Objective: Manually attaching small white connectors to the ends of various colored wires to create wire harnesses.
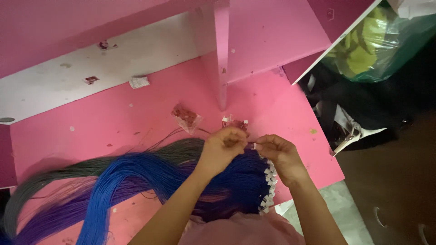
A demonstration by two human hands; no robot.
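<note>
My left hand (223,146) and my right hand (278,152) meet over the near edge of a pink table (136,113). My right hand pinches a small white connector (254,146) between thumb and forefinger, and my left hand's fingers close on the thin wire end beside it. Below my hands lies a thick bundle of blue wires (136,177), with grey wires (54,179) and purple wires (50,213) alongside. A row of several white connectors (270,186) lines the wire ends under my right wrist.
A small clear bag of red parts (187,118) lies on the table beyond my hands, with a few loose connectors (234,121) beside it. A pink upright divider (221,54) stands behind. Dark bags (363,113) and a green plastic bag (377,41) sit right of the table.
</note>
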